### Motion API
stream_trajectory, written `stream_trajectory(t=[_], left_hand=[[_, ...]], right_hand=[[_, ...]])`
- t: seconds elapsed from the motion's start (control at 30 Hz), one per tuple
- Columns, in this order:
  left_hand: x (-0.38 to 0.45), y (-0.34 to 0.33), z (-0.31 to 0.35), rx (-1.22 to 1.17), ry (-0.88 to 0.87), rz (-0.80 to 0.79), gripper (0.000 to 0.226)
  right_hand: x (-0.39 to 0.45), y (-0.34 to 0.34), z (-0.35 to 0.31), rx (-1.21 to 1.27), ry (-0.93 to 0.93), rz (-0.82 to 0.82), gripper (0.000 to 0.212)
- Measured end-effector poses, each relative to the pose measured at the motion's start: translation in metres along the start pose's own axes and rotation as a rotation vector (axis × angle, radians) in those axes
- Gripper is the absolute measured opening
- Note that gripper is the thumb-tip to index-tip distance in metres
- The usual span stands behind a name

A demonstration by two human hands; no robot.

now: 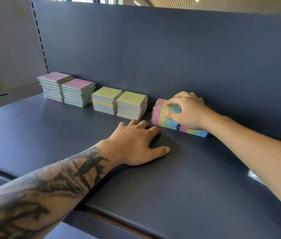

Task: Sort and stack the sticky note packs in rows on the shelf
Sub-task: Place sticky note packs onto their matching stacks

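My right hand (186, 111) curls over the top of the striped stack (164, 115), thumb on its front face and fingers over the back, gripping the upper packs. My left hand (136, 144) lies spread and flat on the shelf (50, 135), just in front of the stacks, holding nothing. The striped stack sits at the right end of the row against the back panel (170, 49), with a low stack (194, 131) beside it under my wrist. These packs look light and blocky, but their film wrap seems slick, so I expect upper ones to slide. I judge the safest hold is across opposite edges, squeezing squarely.
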State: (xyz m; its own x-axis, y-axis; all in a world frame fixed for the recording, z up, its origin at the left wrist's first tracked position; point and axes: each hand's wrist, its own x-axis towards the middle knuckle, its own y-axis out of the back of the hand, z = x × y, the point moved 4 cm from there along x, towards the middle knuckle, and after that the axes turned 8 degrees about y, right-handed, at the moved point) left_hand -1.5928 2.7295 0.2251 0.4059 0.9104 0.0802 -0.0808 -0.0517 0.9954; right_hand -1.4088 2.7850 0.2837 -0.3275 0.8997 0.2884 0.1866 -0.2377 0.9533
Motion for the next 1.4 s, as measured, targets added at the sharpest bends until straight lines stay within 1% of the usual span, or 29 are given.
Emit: stream_trajectory(t=[0.1,0.13,0.17,0.23,0.33,0.4,0.5,0.57,0.67,0.77,0.8,0.87,0.97,1.03,1.1,1.17,1.23,1.3,1.33,1.4], left_hand=[[-0.001,0.001,0.001,0.004,0.008,-0.012,0.079],[-0.001,0.002,0.000,0.008,0.009,-0.013,0.080],[-0.001,0.003,0.001,0.011,0.006,-0.014,0.081],[-0.002,0.005,0.003,0.011,-0.004,-0.009,0.082],[-0.002,0.007,0.018,-0.002,-0.069,0.012,0.073],[0.000,0.009,0.032,-0.020,-0.121,0.010,0.070],[0.004,0.016,0.071,-0.059,-0.213,0.021,0.063],[0.006,0.018,0.103,-0.094,-0.293,0.041,0.056],[0.008,0.014,0.146,-0.187,-0.382,0.022,0.048],[0.011,0.004,0.169,-0.280,-0.448,0.027,0.043],[0.012,0.000,0.171,-0.306,-0.458,0.047,0.042],[0.013,-0.005,0.169,-0.374,-0.457,0.085,0.040],[0.016,-0.006,0.163,-0.549,-0.449,0.089,0.033],[0.016,-0.004,0.164,-0.607,-0.468,0.081,0.037],[0.016,-0.004,0.167,-0.654,-0.511,0.070,0.041],[0.017,-0.004,0.167,-0.744,-0.502,0.090,0.038],[0.018,-0.002,0.166,-0.824,-0.466,0.110,0.029],[0.018,-0.001,0.167,-0.886,-0.453,0.082,0.019],[0.017,-0.001,0.167,-0.922,-0.445,0.063,0.016],[0.017,0.002,0.165,-0.992,-0.421,0.041,0.018]], right_hand=[[-0.009,0.005,-0.001,0.001,-0.011,-0.025,0.062],[-0.016,0.010,-0.002,0.014,-0.003,-0.012,0.063],[-0.024,0.016,-0.001,0.040,0.006,0.010,0.060],[-0.046,0.028,0.005,0.083,0.021,0.034,0.046],[-0.092,0.046,0.020,0.122,0.039,0.047,0.028],[-0.124,0.056,0.028,0.154,0.044,0.062,0.021],[-0.174,0.066,0.051,0.174,-0.017,0.068,0.016],[-0.200,0.068,0.068,0.166,-0.094,0.050,0.018],[-0.227,0.059,0.085,0.154,-0.175,-0.042,0.020],[-0.242,0.049,0.091,0.227,-0.204,-0.114,0.037],[-0.245,0.047,0.092,0.257,-0.217,-0.120,0.039],[-0.246,0.044,0.094,0.275,-0.224,-0.087,0.037],[-0.244,0.042,0.094,0.311,-0.225,0.012,0.032],[-0.242,0.044,0.092,0.449,-0.219,0.076,0.028],[-0.239,0.045,0.091,0.678,-0.196,0.155,0.027],[-0.238,0.046,0.094,0.865,-0.171,0.216,0.029],[-0.238,0.042,0.093,1.080,-0.154,0.201,0.037],[-0.237,0.037,0.087,1.297,-0.178,0.149,0.037],[-0.237,0.036,0.084,1.369,-0.206,0.148,0.035],[-0.235,0.035,0.086,1.442,-0.275,0.206,0.043]])
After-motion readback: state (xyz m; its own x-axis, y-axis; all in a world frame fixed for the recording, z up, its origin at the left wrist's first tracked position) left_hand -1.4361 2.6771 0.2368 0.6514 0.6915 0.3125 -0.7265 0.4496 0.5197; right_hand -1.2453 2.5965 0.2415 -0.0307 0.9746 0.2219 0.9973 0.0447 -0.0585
